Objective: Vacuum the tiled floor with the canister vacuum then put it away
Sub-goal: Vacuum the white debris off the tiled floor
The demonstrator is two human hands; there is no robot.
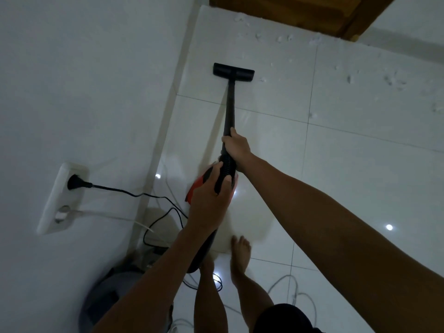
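A black floor nozzle (233, 72) lies flat on the white tiled floor (360, 169), close to the left wall. A black wand (230, 109) runs from it back toward me. My right hand (236, 146) is closed around the wand's lower end, just above the ribbed hose (225, 171). My left hand (211, 200) grips the red and black vacuum body (198, 186), which is held off the floor and mostly hidden by the hand. White scraps of debris (283, 39) lie scattered across the tiles beyond the nozzle and to the right.
The black power cord (134, 194) runs from a wall socket (62, 195) on the left down to the floor in loops. A grey round object (108, 299) stands by the wall at bottom left. White cables (295, 292) lie near my bare feet (240, 255). A wooden door (300, 13) is ahead.
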